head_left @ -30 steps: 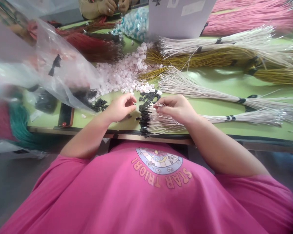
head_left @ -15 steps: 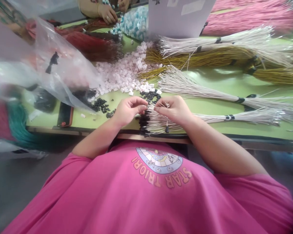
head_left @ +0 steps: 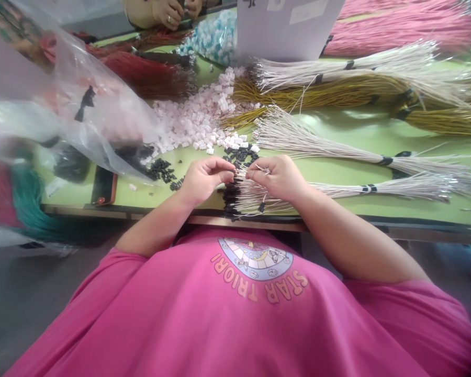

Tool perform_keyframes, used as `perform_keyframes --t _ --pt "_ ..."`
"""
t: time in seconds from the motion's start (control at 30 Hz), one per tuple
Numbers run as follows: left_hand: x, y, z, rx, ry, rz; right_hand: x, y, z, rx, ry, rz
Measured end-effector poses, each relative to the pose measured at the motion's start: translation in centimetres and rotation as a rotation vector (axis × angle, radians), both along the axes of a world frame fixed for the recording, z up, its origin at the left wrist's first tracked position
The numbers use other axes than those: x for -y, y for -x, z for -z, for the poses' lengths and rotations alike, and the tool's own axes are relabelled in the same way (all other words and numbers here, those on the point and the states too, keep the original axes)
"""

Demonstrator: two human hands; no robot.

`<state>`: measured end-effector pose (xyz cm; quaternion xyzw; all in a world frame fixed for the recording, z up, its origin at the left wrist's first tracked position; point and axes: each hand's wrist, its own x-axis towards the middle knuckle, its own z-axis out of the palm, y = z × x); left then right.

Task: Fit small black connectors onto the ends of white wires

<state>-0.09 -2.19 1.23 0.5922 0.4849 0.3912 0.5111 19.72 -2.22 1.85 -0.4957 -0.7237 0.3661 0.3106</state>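
My right hand [head_left: 278,177] is closed on white wires, whose bare-looking tips stick out near its fingers. Facing it, my left hand [head_left: 208,179] is pinched, thumb against fingertips; whatever lies between them is too small to make out. Below both hands lies a bundle of white wires [head_left: 337,190], many of its left ends fitted with black connectors [head_left: 231,201]. One wire with a black connector [head_left: 261,207] hangs under my right hand. Loose black connectors [head_left: 241,154] lie just beyond my fingertips, with another small pile [head_left: 160,170] to the left.
White connector housings [head_left: 204,118] are heaped behind my hands. More white wire bundles [head_left: 322,141] and yellow wires [head_left: 337,91] lie to the right. A clear plastic bag [head_left: 102,104] and a dark phone-like object [head_left: 105,185] are at left. Another person's hands [head_left: 170,13] work across the table.
My hands have come slightly closer together. The wire with the black connector hanging under my right hand has swung a little left. The other person's hands have shifted slightly.
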Motion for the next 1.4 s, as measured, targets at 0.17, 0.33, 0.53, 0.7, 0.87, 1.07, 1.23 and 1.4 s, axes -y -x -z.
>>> perform_keyframes --t 0.17,0.33,0.53,0.7,0.87,1.07,1.23,1.4 --pt "0.1 0.0 0.0 -0.076 -0.089 0.021 0.0 0.0 0.0 0.019 0.003 -0.01" --pt "0.2 -0.5 0.7 -0.14 -0.296 0.092 0.0 0.0 0.1 0.054 0.012 -0.076" --pt "-0.2 -0.2 0.3 -0.255 -0.323 0.081 -0.1 -0.2 0.3 -0.012 -0.005 -0.048" --pt "-1.0 2.3 -1.0 -0.583 -0.417 0.079 -0.3 -0.4 0.2 -0.111 -0.132 0.012" --pt "0.0 4.9 -0.5 -0.847 -0.462 0.118 -0.2 -0.5 0.5 -0.09 -0.258 0.048" --pt "1.3 5.2 0.6 -1.126 -0.378 0.302 -0.1 -0.8 0.0 -0.05 -0.211 0.017" --pt "0.6 4.9 0.9 -1.096 -0.391 0.265 -0.3 -1.1 -0.2 -0.025 -0.055 -0.003" --pt "0.4 4.8 0.1 -1.029 -0.453 0.208 -0.3 -0.9 -0.2 -0.035 -0.022 0.012"
